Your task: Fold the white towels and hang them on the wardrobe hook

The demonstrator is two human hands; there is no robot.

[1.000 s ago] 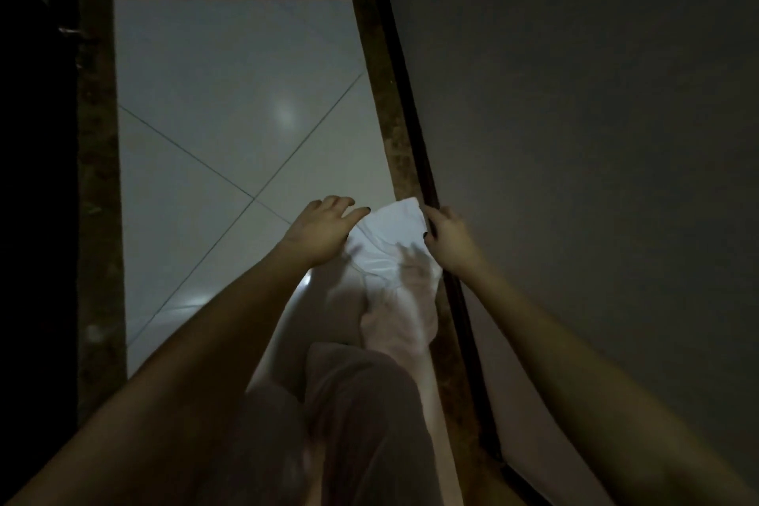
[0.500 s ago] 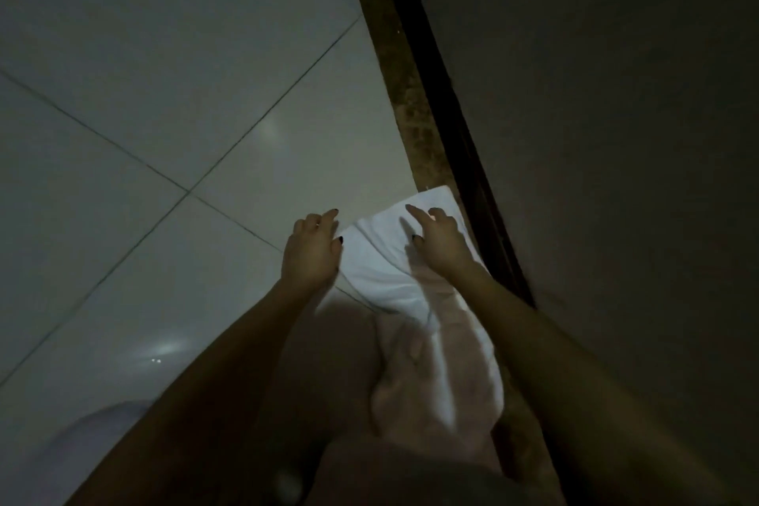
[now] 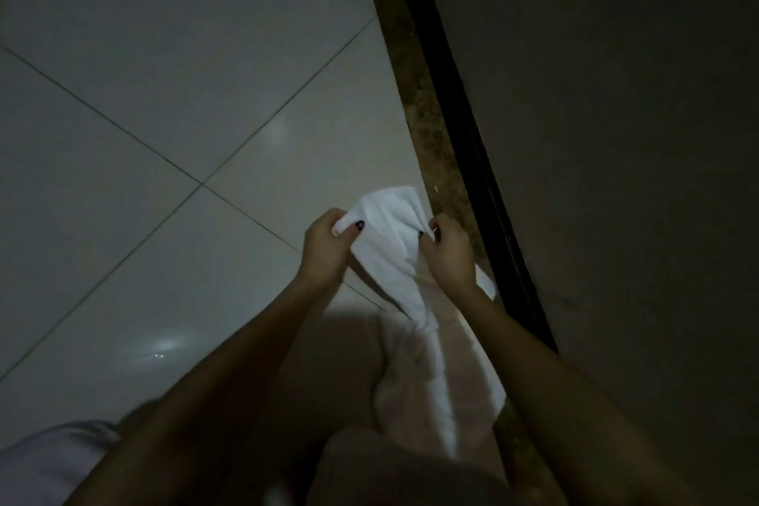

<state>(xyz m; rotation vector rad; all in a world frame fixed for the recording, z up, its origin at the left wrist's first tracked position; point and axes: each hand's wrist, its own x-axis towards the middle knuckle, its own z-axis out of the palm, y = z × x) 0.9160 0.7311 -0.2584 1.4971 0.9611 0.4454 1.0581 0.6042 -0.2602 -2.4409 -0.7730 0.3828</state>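
Towel (image 3: pixel 386 230), white | left hand (image 3: pixel 328 246) pinches one corner, right hand (image 3: pixel 447 251) the other | advice: level corners, keep taut before folding.

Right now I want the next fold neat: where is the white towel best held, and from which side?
By its two top corners, one from each side, as the left hand and right hand pinch the white towel. Its top edge spreads between them while the rest hangs in a narrow twist, so a lower grip would likely bunch it.
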